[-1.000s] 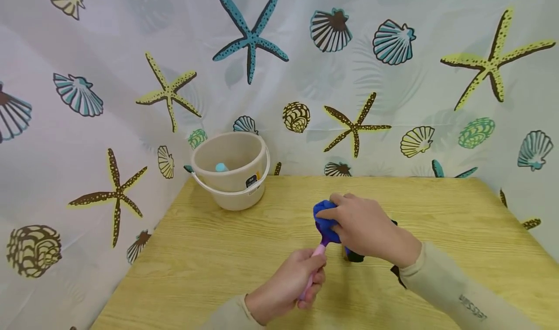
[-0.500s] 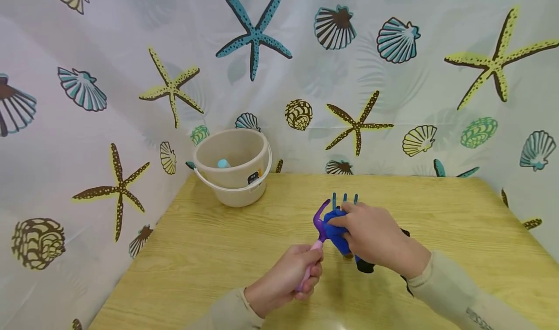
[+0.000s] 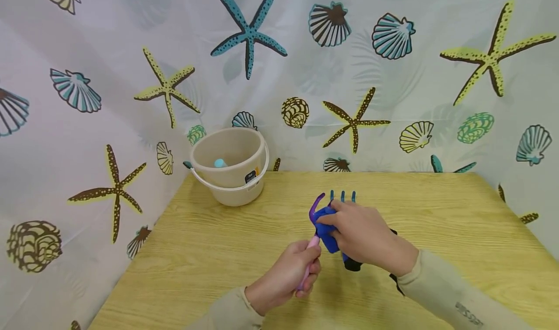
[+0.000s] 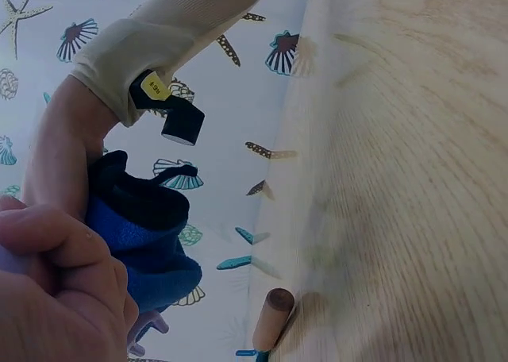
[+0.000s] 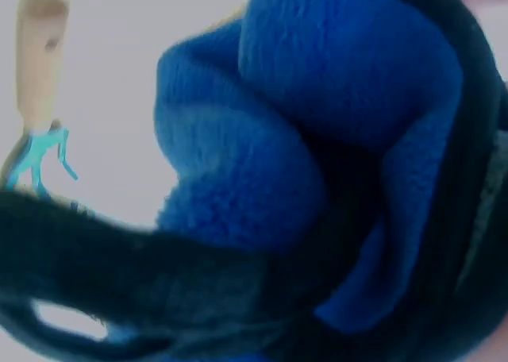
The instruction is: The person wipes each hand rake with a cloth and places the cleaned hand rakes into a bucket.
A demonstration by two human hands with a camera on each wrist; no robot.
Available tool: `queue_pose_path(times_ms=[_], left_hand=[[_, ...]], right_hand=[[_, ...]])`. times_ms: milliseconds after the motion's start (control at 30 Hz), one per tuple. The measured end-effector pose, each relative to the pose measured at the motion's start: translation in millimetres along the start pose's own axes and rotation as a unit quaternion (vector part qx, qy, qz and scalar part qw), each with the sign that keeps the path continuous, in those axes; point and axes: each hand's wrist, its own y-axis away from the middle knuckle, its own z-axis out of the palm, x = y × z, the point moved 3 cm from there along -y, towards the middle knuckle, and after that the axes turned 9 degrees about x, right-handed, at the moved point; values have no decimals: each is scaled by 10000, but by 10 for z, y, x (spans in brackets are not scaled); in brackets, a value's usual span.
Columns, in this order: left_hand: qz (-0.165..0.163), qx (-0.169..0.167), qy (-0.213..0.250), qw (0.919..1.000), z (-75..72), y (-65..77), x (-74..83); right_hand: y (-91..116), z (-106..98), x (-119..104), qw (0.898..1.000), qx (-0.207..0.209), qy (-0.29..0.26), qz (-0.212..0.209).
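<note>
My left hand [image 3: 289, 272] grips the pink handle [image 3: 307, 264] of a small tool with a curved purple prong [image 3: 315, 206]; its head is partly hidden. A blue cloth [image 3: 327, 237] with black edging is bunched in my right hand [image 3: 364, 230], which pinches it over the purple head. The cloth's folds fill most of the right wrist view. Beyond it, a small rake with teal tines [image 3: 342, 195] lies on the table, its wooden handle [image 4: 274, 318] showing in the left wrist view.
A beige bucket [image 3: 236, 184] with a white handle stands at the back left of the wooden table [image 3: 209, 242]. Something with a light-blue top [image 3: 220, 163] is inside it. A curtain [image 3: 297, 77] printed with shells and starfish hangs behind the table.
The right hand has shifted the cloth about the purple head, baring its curved prong. The small rake's teal tines, hidden a second ago, show now. The left hand keeps its grip.
</note>
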Motion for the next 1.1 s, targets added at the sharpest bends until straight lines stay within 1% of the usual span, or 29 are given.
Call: queue_pose_path(times_ms=[167, 300, 367, 500, 567, 700, 800, 933, 1100], left_hand=[[4, 141, -166, 9998, -17, 11, 3], [69, 184, -212, 9996, -7, 10, 26], [20, 118, -187, 9998, 1, 8, 28], [-199, -178, -154, 9995, 23, 2, -7], [-251, -232, -182, 9992, 24, -1, -29], [-130, -112, -298, 9994, 17, -9, -57], [-84, -95, -350, 9993, 15, -11, -64], [-60, -147, -351, 9993, 20, -9, -53], [-62, -274, -323, 9991, 37, -16, -50]], right_hand=[[40, -4, 49, 9991, -325, 133, 241], [120, -60, 71, 9987, -465, 37, 221], [144, -77, 58, 9989, -459, -74, 110], [148, -71, 0, 9987, -394, -271, -193], [143, -59, -18, 9987, -367, -289, -219], [141, -36, -6, 9991, -410, -25, -30], [149, -33, 1, 9986, -518, 110, 3], [173, -65, -14, 9982, -601, -33, -45], [208, -102, -46, 9978, -567, -295, -198]])
